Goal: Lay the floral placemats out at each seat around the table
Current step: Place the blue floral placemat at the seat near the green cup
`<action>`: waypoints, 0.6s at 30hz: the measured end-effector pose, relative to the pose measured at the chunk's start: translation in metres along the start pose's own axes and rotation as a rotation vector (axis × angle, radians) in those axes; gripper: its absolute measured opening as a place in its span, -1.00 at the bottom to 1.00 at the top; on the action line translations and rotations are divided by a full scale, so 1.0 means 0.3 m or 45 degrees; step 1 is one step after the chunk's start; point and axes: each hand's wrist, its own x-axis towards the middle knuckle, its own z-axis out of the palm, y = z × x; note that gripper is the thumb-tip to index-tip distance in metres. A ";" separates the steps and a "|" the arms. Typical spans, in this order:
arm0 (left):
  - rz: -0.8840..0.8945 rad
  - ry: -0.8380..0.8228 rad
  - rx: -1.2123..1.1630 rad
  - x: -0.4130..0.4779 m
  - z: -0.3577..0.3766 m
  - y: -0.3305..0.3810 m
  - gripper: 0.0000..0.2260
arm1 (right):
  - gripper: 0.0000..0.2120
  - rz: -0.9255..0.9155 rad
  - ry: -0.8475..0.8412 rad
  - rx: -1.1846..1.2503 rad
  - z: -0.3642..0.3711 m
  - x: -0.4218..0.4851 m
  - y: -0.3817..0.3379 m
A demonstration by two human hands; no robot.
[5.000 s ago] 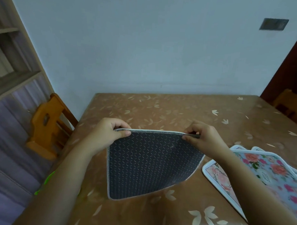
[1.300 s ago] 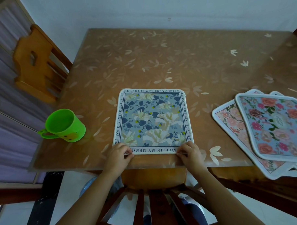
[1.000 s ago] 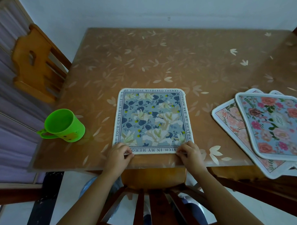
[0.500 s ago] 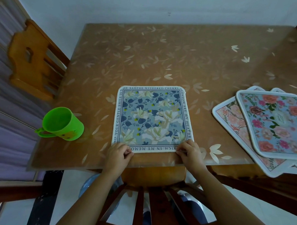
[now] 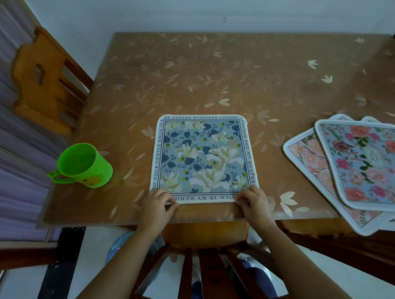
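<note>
Blue mat lies flat on the counter, close to the near edge. Left hand and right hand each pinch a near corner with closed fingers. More mats sit stacked at the right. A green cup stands at the left.

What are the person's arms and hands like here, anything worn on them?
Both are bare. The left hand and right hand show no gloves, rings, watch or bracelet that I can make out, and no sleeve covers either forearm as far as the frame reaches. The fingers look short and rounded.
</note>
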 end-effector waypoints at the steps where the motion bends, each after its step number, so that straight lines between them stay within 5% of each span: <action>1: -0.003 -0.004 0.000 0.000 0.000 0.000 -0.91 | -0.94 0.001 -0.005 -0.001 0.000 0.000 -0.001; 11: 0.008 -0.022 0.042 -0.005 -0.001 -0.002 -0.86 | -0.92 -0.007 0.013 -0.053 0.008 -0.004 0.004; 15: 0.112 0.008 0.129 -0.003 0.018 0.006 -0.71 | -0.84 -0.007 0.070 -0.204 0.026 -0.011 0.000; 18: 0.133 -0.208 0.299 0.011 0.062 0.010 -0.53 | -0.72 -0.095 0.060 -0.352 0.047 -0.002 -0.023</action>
